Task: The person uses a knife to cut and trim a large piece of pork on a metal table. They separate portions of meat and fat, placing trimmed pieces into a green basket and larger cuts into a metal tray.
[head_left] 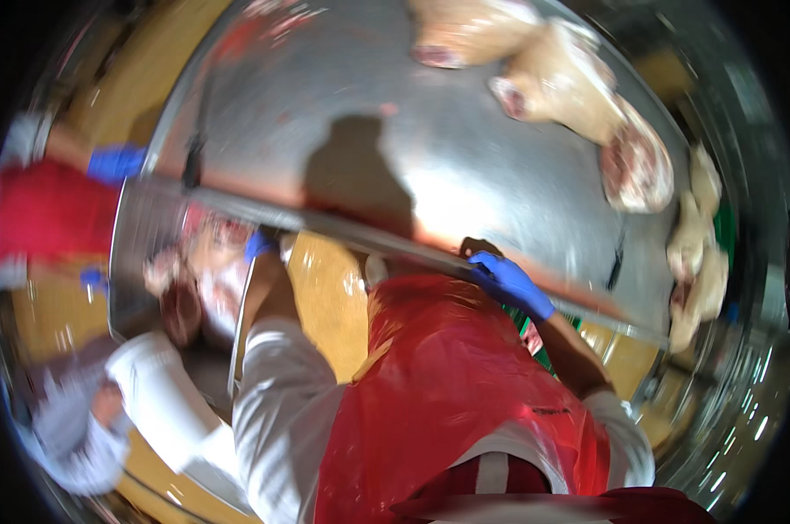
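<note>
A: Where do we find the steel table (277, 131)?
B: Right in front of us, its near edge running slantwise before the red apron (447, 349).
A: And the right hand (510, 284)?
B: We see it gloved in blue, at that edge, fingers bent (we can't tell whether they close on the rim).
A: The left hand (259, 244)?
B: Near the same edge, beside the tray (126, 253) with cut meat (220, 271); it's blurred and partly hidden, so we can't tell its grip either.
A: What lies on the table?
B: We count three pale pieces of meat (556, 79) at the far right, well apart from both hands. At the left, a co-worker's blue-gloved hand (117, 163) is by the table's corner.
</note>
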The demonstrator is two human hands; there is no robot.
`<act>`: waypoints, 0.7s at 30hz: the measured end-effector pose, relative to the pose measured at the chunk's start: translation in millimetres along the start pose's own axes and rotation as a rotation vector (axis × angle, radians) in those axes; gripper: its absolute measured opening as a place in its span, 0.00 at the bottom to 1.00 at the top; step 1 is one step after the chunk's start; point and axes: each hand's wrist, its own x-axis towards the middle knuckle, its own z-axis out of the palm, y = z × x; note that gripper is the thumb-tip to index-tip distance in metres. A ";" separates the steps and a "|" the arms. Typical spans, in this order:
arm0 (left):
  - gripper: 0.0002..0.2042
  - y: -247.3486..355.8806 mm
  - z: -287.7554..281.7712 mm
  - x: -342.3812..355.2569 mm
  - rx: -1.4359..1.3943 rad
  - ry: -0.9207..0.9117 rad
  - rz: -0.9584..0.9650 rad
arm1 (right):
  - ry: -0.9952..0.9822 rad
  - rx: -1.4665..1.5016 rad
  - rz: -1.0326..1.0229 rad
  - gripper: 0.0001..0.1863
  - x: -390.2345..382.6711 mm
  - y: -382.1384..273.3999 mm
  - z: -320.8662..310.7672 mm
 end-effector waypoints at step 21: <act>0.12 426.3 -9.2 -364.0 -0.637 -0.442 0.867 | 1.035 0.067 0.911 0.34 -232.5 395.6 -128.7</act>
